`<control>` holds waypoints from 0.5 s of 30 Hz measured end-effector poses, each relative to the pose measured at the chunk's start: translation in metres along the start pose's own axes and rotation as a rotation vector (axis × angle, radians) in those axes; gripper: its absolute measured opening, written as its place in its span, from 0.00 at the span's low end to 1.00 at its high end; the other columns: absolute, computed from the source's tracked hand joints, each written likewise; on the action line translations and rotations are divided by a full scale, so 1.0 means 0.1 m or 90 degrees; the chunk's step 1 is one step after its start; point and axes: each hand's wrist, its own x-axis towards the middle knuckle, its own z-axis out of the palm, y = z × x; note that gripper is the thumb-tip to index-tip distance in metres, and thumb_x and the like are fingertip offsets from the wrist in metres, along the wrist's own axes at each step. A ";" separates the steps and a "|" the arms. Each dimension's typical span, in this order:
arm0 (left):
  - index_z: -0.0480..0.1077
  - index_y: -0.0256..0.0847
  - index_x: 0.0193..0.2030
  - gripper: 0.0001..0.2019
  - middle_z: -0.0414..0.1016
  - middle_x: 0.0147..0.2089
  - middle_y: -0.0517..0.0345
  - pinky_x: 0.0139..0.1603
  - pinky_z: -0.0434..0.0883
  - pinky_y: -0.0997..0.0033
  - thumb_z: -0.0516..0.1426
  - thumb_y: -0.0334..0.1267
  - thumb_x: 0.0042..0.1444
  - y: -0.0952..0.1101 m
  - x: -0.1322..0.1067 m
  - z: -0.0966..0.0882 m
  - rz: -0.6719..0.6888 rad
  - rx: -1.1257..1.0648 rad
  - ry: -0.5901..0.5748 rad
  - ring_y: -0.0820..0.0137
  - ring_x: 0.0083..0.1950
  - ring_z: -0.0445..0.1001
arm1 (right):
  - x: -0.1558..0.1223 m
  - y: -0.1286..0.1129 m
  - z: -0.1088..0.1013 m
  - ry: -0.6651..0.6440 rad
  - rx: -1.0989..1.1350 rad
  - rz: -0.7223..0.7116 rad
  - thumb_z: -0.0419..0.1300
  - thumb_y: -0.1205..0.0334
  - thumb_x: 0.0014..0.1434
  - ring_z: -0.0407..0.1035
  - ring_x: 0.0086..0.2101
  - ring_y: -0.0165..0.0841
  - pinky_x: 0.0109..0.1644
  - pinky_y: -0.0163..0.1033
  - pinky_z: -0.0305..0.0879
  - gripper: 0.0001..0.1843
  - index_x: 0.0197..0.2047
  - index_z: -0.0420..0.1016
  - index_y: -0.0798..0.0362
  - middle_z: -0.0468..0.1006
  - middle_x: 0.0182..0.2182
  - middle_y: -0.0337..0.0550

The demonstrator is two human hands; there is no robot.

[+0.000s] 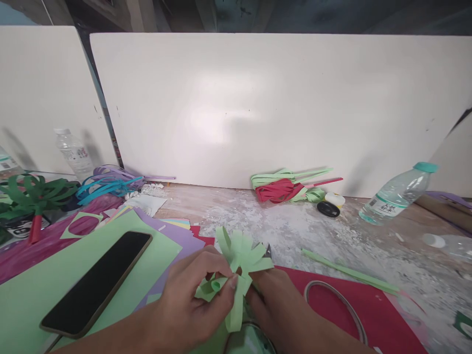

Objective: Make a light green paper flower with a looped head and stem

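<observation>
A light green paper flower (240, 253), made of looped and spread strips, is between my two hands at the front middle. My left hand (195, 297) is closed, its thumb and index finger pinching a strip near the flower's centre. Beside those fingertips a strip is curled into a small roll (217, 285). My right hand (275, 297) is closed around the flower's lower right side, its fingertips partly hidden by the strips. A dark pointed tip (268, 250) shows just behind the flower; the rest of it is hidden.
Left lie a phone (98, 282) on green paper sheets (162, 246) and a dark green paper flower (39, 194). Red paper (313, 285) with a ring-shaped roll (337, 295) is at right. Behind are red strips (278, 191), a black lid (328, 209) and a tilted bottle (398, 194).
</observation>
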 end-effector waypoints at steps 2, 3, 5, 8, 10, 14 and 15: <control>0.62 0.42 0.36 0.11 0.64 0.26 0.63 0.26 0.63 0.77 0.54 0.21 0.50 0.01 0.00 0.00 0.027 -0.013 -0.023 0.77 0.26 0.63 | 0.01 -0.03 -0.01 0.008 0.087 0.051 0.50 0.69 0.55 0.68 0.36 0.35 0.47 0.40 0.63 0.11 0.33 0.73 0.49 0.75 0.31 0.40; 0.62 0.42 0.36 0.12 0.64 0.26 0.63 0.26 0.63 0.78 0.54 0.21 0.49 0.01 0.01 0.00 0.032 -0.012 -0.036 0.77 0.26 0.63 | 0.01 -0.05 -0.02 0.017 0.127 0.075 0.51 0.69 0.55 0.68 0.37 0.35 0.46 0.40 0.64 0.10 0.32 0.72 0.49 0.74 0.31 0.40; 0.63 0.42 0.36 0.12 0.65 0.26 0.63 0.26 0.63 0.78 0.54 0.20 0.48 0.01 0.02 -0.02 0.028 0.006 -0.056 0.76 0.26 0.63 | 0.02 -0.07 -0.05 0.028 0.197 0.113 0.51 0.67 0.56 0.67 0.35 0.34 0.43 0.38 0.64 0.09 0.30 0.71 0.50 0.72 0.29 0.40; 0.65 0.42 0.36 0.13 0.67 0.27 0.62 0.26 0.64 0.77 0.54 0.20 0.48 0.00 0.05 -0.06 0.000 0.043 -0.071 0.76 0.26 0.65 | 0.03 -0.08 -0.10 0.028 0.253 0.156 0.50 0.63 0.57 0.65 0.29 0.32 0.37 0.36 0.65 0.11 0.25 0.68 0.51 0.67 0.22 0.37; 0.67 0.42 0.37 0.13 0.68 0.27 0.61 0.26 0.64 0.77 0.55 0.21 0.48 -0.01 0.08 -0.08 -0.014 0.044 -0.079 0.76 0.26 0.66 | 0.03 -0.10 -0.12 0.013 0.264 0.190 0.50 0.61 0.58 0.63 0.26 0.31 0.35 0.36 0.64 0.13 0.23 0.67 0.52 0.63 0.18 0.35; 0.69 0.42 0.36 0.11 0.70 0.27 0.60 0.26 0.65 0.76 0.55 0.23 0.50 -0.02 0.12 -0.10 -0.067 0.021 -0.085 0.75 0.26 0.67 | -0.01 -0.16 -0.16 -0.036 0.266 0.167 0.50 0.61 0.59 0.66 0.33 0.32 0.41 0.37 0.64 0.12 0.30 0.72 0.53 0.70 0.25 0.39; 0.69 0.42 0.35 0.10 0.70 0.27 0.60 0.27 0.66 0.76 0.54 0.23 0.51 -0.02 0.13 -0.11 -0.086 0.021 -0.080 0.74 0.27 0.68 | -0.03 -0.18 -0.16 -0.051 0.255 0.146 0.50 0.62 0.60 0.67 0.36 0.33 0.43 0.37 0.63 0.11 0.33 0.73 0.53 0.72 0.30 0.40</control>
